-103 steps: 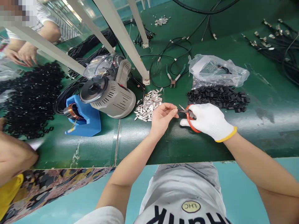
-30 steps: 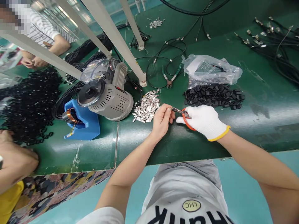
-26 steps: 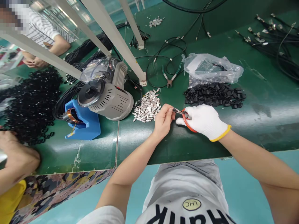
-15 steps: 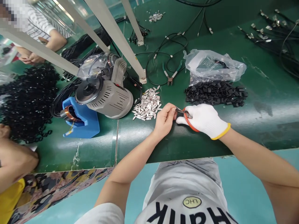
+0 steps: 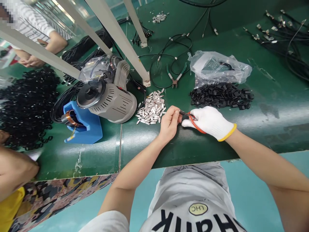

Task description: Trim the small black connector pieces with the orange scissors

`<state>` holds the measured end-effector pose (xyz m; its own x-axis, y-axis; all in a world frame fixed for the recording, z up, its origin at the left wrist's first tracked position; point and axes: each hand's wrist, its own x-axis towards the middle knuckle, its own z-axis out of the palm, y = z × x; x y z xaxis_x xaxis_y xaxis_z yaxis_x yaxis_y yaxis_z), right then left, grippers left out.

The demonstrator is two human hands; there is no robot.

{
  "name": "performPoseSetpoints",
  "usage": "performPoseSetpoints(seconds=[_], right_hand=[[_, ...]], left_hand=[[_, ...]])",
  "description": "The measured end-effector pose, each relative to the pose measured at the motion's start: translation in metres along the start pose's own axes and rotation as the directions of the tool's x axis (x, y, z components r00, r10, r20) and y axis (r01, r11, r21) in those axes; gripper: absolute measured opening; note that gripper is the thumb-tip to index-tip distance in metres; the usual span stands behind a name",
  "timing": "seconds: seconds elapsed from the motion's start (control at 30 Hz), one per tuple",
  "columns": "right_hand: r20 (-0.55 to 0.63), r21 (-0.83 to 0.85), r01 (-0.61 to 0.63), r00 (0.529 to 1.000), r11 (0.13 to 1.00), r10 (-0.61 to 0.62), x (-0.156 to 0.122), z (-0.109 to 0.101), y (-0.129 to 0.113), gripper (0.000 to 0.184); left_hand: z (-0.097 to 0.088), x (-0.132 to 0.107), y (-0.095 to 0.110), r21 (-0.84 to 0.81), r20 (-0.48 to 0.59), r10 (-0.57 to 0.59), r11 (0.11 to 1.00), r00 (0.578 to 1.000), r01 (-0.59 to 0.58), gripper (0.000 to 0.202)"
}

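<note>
My left hand (image 5: pixel 169 124) is bare and pinches a tiny part at its fingertips; the part is too small to name. My right hand (image 5: pixel 210 121), in a white glove with a yellow cuff, grips red-handled pliers (image 5: pixel 191 118). The pliers' metal jaws point left and meet my left fingertips. Both hands hover just above the green table (image 5: pixel 183 148), close to its near edge. A heap of small silver metal pieces (image 5: pixel 152 108) lies just left of my left hand. A heap of small black plastic pieces (image 5: pixel 220 95) lies behind my right hand.
A grey motor-like machine (image 5: pixel 108 96) sits on a blue base (image 5: pixel 83 127) at left. Green-handled cutters (image 5: pixel 176 75), black cables (image 5: pixel 169 54) and a plastic bag (image 5: pixel 217 69) lie behind. Black rings (image 5: pixel 26 103) pile at far left. Other people's arms (image 5: pixel 14 167) show at left.
Both hands have stayed together, with only small shifts; the pliers' jaws remain at my left fingertips. The camera has drifted slightly.
</note>
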<state>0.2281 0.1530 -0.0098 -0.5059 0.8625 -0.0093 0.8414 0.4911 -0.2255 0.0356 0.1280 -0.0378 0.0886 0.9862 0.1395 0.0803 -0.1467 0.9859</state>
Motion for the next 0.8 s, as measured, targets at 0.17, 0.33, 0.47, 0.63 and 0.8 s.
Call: performPoseSetpoints(seconds=[0.17, 0.33, 0.47, 0.63, 0.8], right_hand=[[-0.004, 0.012, 0.037, 0.999, 0.999, -0.037, -0.0032, -0.0071, -0.0004, 0.065], [0.009, 0.032, 0.019, 1.0, 0.999, -0.019, -0.005, -0.0088, -0.0057, 0.066], [0.014, 0.058, -0.005, 1.0, 0.998, 0.004, -0.0043, -0.0064, -0.008, 0.067], [0.014, 0.071, 0.002, 1.0, 0.997, -0.003, -0.0038, -0.0038, -0.0075, 0.068], [0.001, 0.104, 0.009, 1.0, 0.995, -0.009, -0.0036, -0.0013, -0.0047, 0.068]], left_hand=[[0.0081, -0.0022, 0.0006, -0.071, -0.003, -0.019, 0.997, 1.0, 0.018, 0.032], [0.0101, -0.0032, 0.0015, -0.102, -0.011, -0.023, 0.995, 1.0, 0.022, 0.032], [0.009, -0.0019, 0.0001, -0.074, -0.025, -0.008, 0.997, 1.0, 0.006, 0.033], [0.0093, 0.0006, -0.0021, -0.077, -0.033, 0.002, 0.997, 0.999, -0.005, 0.034], [0.0114, 0.0019, -0.0041, -0.074, -0.041, -0.012, 0.997, 0.999, 0.009, 0.036]])
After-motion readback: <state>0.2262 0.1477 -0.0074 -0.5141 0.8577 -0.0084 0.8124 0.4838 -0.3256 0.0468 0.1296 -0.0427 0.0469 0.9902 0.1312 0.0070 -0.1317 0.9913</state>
